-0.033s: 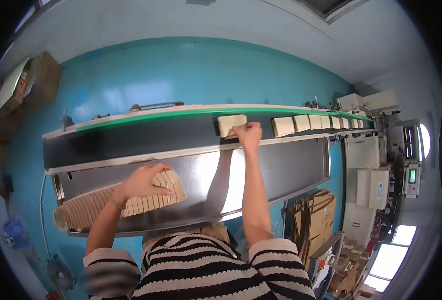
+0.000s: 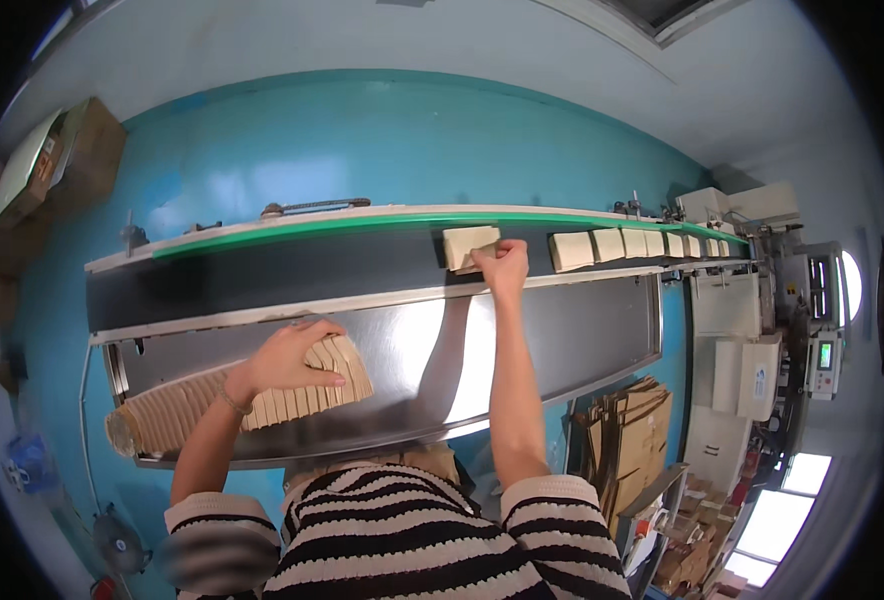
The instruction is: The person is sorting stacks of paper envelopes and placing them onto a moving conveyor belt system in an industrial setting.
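On the dark conveyor belt, a flat cream-coloured folded packet lies under the fingers of my right hand. Thumb and fingertips pinch its near right corner. Further right, several similar packets stand in a line along the belt. My left hand curves over the right end of a long row of upright packets, thumb on the near side and fingers on the far side. That row rests on a shiny metal tray in front of the belt, partly hidden by my left forearm.
A green guide rail runs along the belt's far side. At the belt's right end stands a machine with a small control panel. Flattened cardboard leans below right; boxes sit at the far left.
My right hand and the packet it pinches have shifted slightly right along the belt. The line of packets has also edged right. My left hand stays on the row.
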A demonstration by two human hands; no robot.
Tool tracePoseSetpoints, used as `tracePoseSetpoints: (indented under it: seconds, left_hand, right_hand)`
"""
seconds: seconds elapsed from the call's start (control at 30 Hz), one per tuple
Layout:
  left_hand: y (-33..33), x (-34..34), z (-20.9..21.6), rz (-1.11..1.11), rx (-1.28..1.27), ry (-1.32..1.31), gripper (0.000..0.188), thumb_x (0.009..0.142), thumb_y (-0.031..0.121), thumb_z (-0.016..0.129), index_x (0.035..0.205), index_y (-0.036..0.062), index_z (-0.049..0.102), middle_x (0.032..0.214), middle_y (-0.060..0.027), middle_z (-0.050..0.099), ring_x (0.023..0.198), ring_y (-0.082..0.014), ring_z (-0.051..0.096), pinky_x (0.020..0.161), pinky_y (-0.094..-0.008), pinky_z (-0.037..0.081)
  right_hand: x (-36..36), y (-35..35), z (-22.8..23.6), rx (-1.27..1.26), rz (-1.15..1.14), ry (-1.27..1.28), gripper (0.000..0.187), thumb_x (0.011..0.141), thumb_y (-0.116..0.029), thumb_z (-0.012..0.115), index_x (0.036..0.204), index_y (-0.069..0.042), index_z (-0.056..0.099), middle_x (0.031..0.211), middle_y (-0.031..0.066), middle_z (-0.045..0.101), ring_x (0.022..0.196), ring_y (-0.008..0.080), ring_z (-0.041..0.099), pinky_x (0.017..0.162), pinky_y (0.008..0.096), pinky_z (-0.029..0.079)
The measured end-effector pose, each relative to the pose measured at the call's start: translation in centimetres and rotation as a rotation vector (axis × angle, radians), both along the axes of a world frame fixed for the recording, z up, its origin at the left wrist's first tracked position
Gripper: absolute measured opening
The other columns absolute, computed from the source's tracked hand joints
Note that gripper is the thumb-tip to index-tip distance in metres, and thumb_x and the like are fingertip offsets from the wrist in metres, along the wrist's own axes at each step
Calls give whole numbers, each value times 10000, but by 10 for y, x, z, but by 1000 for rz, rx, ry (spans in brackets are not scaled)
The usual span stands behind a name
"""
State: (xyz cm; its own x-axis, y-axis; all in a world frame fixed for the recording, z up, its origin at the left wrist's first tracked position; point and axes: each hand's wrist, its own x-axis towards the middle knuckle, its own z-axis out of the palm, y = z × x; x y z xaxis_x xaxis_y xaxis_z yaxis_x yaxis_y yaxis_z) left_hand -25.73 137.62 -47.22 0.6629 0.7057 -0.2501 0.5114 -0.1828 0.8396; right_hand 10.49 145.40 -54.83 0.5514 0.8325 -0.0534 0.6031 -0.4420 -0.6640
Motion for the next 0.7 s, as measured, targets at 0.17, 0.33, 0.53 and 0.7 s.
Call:
tracePoseSetpoints:
  seconds: [0.17,0.33,0.53,0.7]
  left_hand:
    - [5,2,-1,-7,-25,2,679,722,508,754,1212,89,539,1134,-188,610,1073,-372,584,931,-416,460]
    - [3,-5,-10,-26,-40,21,692,736,499,745,1234,78,516,1160,-205,594,1092,-374,569,942,-428,450]
    - [7,-2,-13,-70,9,-16,698,742,475,755,1257,74,505,1176,-203,592,1109,-374,564,946,-423,448]
    - [5,-8,-19,-80,131,-61,753,748,469,755,1327,78,476,1236,-212,579,1124,-384,565,954,-425,449]
  right_hand:
    - [33,8,14,44,0,-7,370,669,-191,783,926,18,617,818,105,665,774,215,645,732,330,518]
    - [-26,-43,83,178,411,386,126,783,-38,668,899,-30,619,816,92,654,762,173,624,706,308,495]
    - [-149,-99,76,-299,667,-163,259,818,-70,570,1072,-23,592,863,230,674,840,406,660,753,464,523]
    - [-170,-131,59,-112,551,300,219,911,-115,525,1087,8,570,858,249,663,844,444,640,725,475,511]
